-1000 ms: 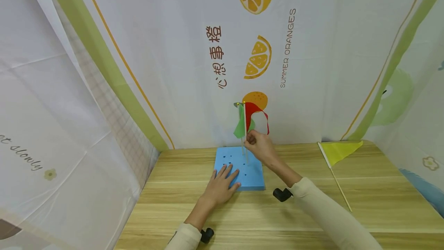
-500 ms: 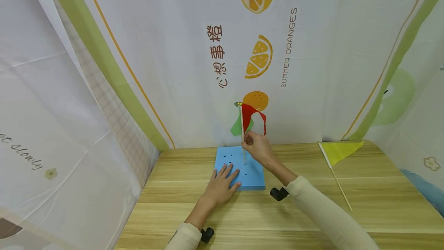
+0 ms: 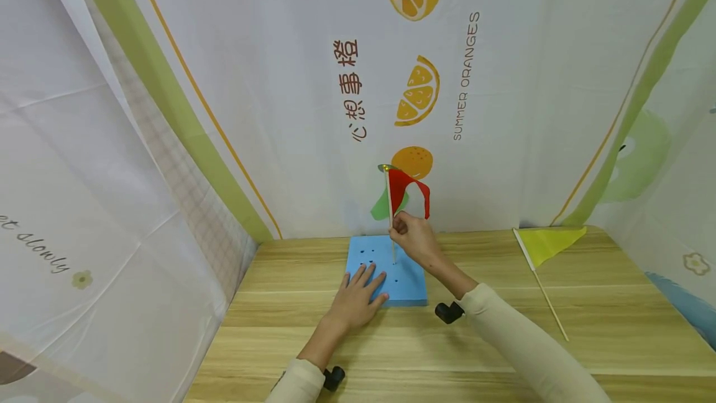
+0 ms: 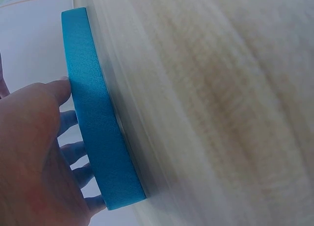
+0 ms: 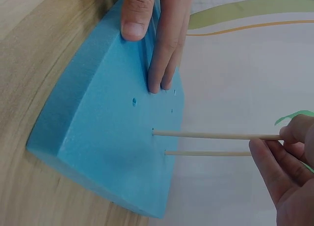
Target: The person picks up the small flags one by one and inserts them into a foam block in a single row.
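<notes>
A blue foam block [image 3: 391,275] with several small holes lies on the wooden table [image 3: 447,353]. My left hand [image 3: 360,294] presses flat on its near left part, fingers straight [image 5: 164,49]; its thumb lies against the block's edge [image 4: 93,128]. My right hand [image 3: 411,235] pinches the thin wooden stick [image 5: 216,135] of a red flag [image 3: 407,188], and the stick's tip sits in a hole in the block. A green flag [image 3: 383,207] stands in the block just behind it; its stick [image 5: 206,153] runs parallel.
A yellow flag [image 3: 545,246] on a stick lies on the table at the right. Printed fabric walls [image 3: 313,79] close in the back and both sides.
My right hand has shifted the red flag a little left and lowered it, bringing the stick's tip into a hole in the block. The left hand has stayed put.
</notes>
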`<state>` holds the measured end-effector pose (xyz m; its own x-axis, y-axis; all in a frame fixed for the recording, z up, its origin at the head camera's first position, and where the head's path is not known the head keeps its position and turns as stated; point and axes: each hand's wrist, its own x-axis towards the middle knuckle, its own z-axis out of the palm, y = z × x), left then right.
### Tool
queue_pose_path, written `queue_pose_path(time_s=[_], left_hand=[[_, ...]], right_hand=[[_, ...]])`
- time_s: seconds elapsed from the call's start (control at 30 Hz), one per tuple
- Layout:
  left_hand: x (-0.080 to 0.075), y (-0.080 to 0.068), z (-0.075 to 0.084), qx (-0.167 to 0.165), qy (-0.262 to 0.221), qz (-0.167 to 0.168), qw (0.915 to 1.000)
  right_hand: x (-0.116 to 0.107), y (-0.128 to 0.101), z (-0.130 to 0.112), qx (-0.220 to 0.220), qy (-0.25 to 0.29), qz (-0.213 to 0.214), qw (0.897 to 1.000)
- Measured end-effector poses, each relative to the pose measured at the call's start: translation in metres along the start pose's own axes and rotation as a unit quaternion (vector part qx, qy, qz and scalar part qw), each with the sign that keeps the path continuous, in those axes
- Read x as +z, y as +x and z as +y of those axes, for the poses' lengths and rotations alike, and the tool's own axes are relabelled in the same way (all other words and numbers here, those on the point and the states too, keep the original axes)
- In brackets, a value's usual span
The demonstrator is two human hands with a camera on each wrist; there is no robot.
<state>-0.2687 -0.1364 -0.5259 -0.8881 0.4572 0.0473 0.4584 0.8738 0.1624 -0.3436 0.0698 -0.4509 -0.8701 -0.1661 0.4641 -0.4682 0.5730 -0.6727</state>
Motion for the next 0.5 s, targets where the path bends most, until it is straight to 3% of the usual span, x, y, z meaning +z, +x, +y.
queue_pose_path(time_s=[0.5], left_hand=[[0.0001, 0.0008, -0.0001, 0.001, 0.005, 0.007, 1.0000]], right_hand=[[0.0098, -0.0054, 0.0085, 0.009, -0.004, -0.018, 1.000]])
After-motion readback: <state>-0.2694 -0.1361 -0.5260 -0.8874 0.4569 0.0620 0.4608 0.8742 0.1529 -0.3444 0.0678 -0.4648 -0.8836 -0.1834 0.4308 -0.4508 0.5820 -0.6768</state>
